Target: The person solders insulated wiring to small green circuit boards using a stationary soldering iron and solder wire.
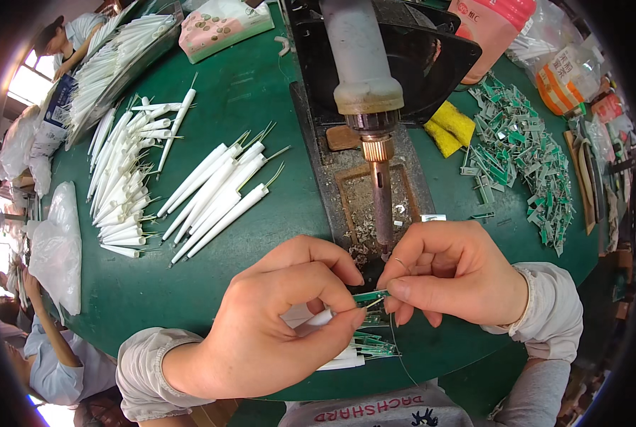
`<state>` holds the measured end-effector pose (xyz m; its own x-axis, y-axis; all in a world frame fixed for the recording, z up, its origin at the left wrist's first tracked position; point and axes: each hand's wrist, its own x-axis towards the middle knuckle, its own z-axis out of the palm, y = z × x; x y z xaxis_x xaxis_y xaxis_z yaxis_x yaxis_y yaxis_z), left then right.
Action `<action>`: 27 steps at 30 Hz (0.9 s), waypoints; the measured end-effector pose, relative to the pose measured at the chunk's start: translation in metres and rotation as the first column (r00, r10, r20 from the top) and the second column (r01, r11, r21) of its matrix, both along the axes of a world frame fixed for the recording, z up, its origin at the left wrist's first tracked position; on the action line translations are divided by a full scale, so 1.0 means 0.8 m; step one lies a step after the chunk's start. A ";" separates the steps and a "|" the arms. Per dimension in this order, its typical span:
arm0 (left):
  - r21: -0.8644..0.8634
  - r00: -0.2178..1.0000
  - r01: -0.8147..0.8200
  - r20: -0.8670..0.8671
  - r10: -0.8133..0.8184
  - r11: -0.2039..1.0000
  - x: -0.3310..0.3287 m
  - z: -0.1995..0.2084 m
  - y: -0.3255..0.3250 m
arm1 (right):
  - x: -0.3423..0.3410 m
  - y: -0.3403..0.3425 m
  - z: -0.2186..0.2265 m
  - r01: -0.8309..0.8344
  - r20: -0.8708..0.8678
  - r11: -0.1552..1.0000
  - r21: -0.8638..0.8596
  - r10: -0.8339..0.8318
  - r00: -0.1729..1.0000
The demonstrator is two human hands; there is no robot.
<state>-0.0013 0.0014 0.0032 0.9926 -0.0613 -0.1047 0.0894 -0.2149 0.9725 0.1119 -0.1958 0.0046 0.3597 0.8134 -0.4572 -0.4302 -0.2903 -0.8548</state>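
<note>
Below the tip of a mounted soldering iron (381, 206), my two hands meet over a small green circuit board (369, 295). My right hand (467, 277) pinches the board's right end between thumb and fingers. A white tapered tube (316, 322) lies in the curl of my left hand (261, 327), whose thumb and forefinger close at the thin wire beside the board. Whether the wire touches the board I cannot tell. Under my hands, partly hidden, lie more white tubes (343, 361) with green boards (375, 345) at their ends. A fine dark strand hangs below my right fingers.
White tubes with wire ends (222, 192) lie in groups at the left. Loose circuit boards (524, 156) are heaped at the right, near a yellow sponge (450, 128). The iron's stand has a residue-filled tray (339, 196). A plastic bag (56, 245) lies far left; other people sit beyond.
</note>
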 end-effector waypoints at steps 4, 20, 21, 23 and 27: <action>-0.022 1.000 -0.001 -0.025 0.000 1.000 0.000 0.001 0.000 | -0.001 0.000 -0.001 0.003 -0.015 1.000 0.018 -0.002 1.000; -0.351 0.960 -0.134 -0.279 0.033 0.927 0.014 0.003 0.003 | 0.003 0.000 0.002 0.097 0.144 0.988 0.120 -0.114 0.983; -0.376 0.956 -0.157 -0.291 0.045 0.913 0.016 0.002 0.005 | 0.003 -0.001 0.002 0.094 0.144 0.988 0.120 -0.111 0.983; -0.430 0.959 -0.175 -0.279 0.054 0.886 0.020 0.001 0.005 | 0.002 -0.005 0.003 -0.052 0.485 0.996 0.071 0.011 0.875; -0.493 0.955 -0.216 -0.286 0.078 0.842 0.023 0.004 0.005 | 0.001 -0.005 0.000 -0.101 0.569 0.991 0.086 0.034 0.822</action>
<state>0.0171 0.0053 0.0060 0.9401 -0.0302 -0.3397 0.3288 0.3444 0.8794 0.1124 -0.1999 0.0044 0.4703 0.8769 -0.0993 0.1553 -0.1930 -0.9688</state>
